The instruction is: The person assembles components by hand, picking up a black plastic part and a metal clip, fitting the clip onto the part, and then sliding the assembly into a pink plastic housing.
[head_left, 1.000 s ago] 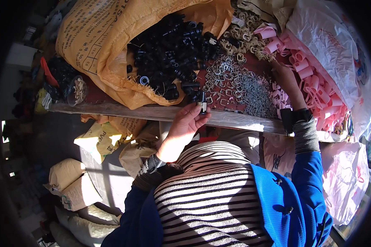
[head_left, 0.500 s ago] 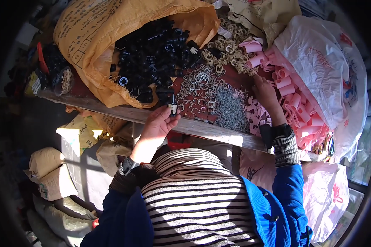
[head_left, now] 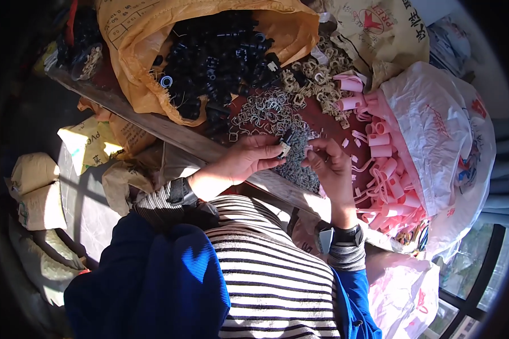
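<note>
My left hand [head_left: 251,157] pinches a small black plastic fitting with a pale beige piece on its side [head_left: 285,147], held upright above the table's near edge. Close by on the right, my right hand [head_left: 332,164] has thumb and forefinger drawn together; what sits between them, if anything, is too small to make out. Under and between the hands lies a heap of small grey metal pieces [head_left: 300,168]. Beyond it are scattered silvery U-shaped clips [head_left: 264,111]. A pile of beige plastic clips [head_left: 316,79] lies farther back.
An orange woven sack [head_left: 131,68] spills black plastic fittings [head_left: 212,68] at the back left. To the right, a white bag [head_left: 427,121] holds pink curled pieces [head_left: 387,169]. The wooden table edge [head_left: 169,133] runs in front of me. Paper sacks [head_left: 38,192] lie lower left.
My right hand has come from the beige clips and pink pieces back toward me, beside the left. My left hand has carried the black fitting rightward over the grey heap. The view has shifted.
</note>
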Motion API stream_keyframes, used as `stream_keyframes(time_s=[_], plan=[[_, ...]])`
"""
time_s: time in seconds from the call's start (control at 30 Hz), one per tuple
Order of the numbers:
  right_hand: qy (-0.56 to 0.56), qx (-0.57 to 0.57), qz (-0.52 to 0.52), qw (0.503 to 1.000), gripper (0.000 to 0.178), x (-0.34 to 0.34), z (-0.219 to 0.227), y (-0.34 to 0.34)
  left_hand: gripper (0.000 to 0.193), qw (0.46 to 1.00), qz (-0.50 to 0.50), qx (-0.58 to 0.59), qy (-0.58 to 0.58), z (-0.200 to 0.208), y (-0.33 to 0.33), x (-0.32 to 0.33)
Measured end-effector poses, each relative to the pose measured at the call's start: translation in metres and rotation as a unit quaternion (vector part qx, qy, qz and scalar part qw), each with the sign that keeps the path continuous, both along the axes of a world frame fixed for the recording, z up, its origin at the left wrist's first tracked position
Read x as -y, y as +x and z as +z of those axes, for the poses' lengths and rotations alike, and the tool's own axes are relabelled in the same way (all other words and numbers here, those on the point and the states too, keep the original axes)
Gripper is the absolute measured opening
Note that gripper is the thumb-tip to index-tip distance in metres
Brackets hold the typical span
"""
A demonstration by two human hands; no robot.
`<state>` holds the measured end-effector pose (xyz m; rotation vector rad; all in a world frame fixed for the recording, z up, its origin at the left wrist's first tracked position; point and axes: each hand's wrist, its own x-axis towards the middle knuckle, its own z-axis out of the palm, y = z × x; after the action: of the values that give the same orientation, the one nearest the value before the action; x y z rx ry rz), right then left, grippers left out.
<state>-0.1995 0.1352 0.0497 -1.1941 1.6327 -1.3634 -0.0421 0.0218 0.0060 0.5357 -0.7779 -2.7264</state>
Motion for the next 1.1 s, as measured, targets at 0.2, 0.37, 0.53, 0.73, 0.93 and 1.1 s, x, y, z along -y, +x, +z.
stream_keyframes(time_s=[0.2,0.37,0.53,0.73,0.93,1.1], plan=[[-0.022,0.084,-0.036,0.996,0.018,-0.009,-0.004,0.029,0.023,0.997,-0.064,-0.046,0.006,0.004,-0.011,-0.013],[-0.053,0.004,-0.095,0.994,0.016,-0.008,-0.018,0.035,0.020,0.996,-0.085,-0.014,-0.011,0.003,-0.009,-0.017],[-0.100,-0.216,-0.140,0.961,0.018,0.000,-0.015,0.041,0.020,0.994,-0.109,0.013,-0.019,0.004,-0.004,0.002],[-0.111,-0.282,-0.157,0.940,0.025,-0.001,-0.011,0.040,0.020,0.989,-0.137,0.042,-0.029,0.017,-0.005,0.009],[-0.110,-0.332,-0.108,0.931,0.024,-0.002,-0.012,0.018,0.020,0.985,-0.137,0.076,-0.071,0.027,-0.001,0.018],[0.118,-0.528,-0.267,0.797,0.029,-0.038,-0.009,-0.066,0.020,0.986,-0.106,0.056,-0.115,0.024,0.012,0.033]])
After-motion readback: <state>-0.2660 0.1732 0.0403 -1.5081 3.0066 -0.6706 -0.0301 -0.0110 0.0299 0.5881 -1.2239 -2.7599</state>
